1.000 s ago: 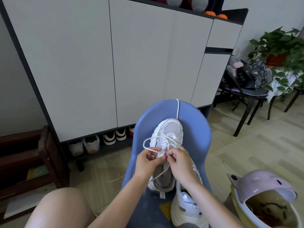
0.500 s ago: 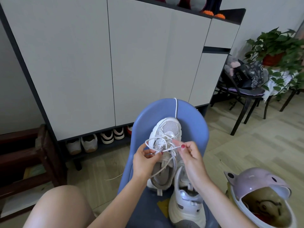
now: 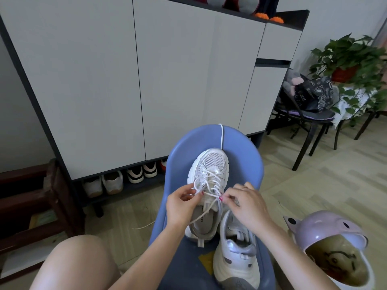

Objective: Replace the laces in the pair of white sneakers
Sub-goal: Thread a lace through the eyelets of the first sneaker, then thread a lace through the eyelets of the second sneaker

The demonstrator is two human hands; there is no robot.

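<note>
A white sneaker (image 3: 211, 164) lies on the blue chair (image 3: 245, 155), toe pointing away from me. Its white lace (image 3: 209, 182) crisscrosses the eyelets and forms loose loops over the tongue. My left hand (image 3: 181, 206) pinches the lace on the left side of the tongue. My right hand (image 3: 244, 204) pinches the lace on the right side. A second white sneaker (image 3: 234, 262) lies nearer to me on the seat, heel toward me. Another white lace (image 3: 221, 136) hangs over the top of the chair back.
A tall grey shoe cabinet (image 3: 146, 80) stands behind the chair, several shoes on its bottom shelf. A purple helmet (image 3: 326, 231) sits at lower right. A dark chair (image 3: 307, 116) with a bag and a potted plant (image 3: 351, 57) stand at right. My bare knee (image 3: 73, 264) is lower left.
My hands have moved apart, the right one going rightward, drawing the lace out sideways across the tongue. The sneaker has stayed on the chair.
</note>
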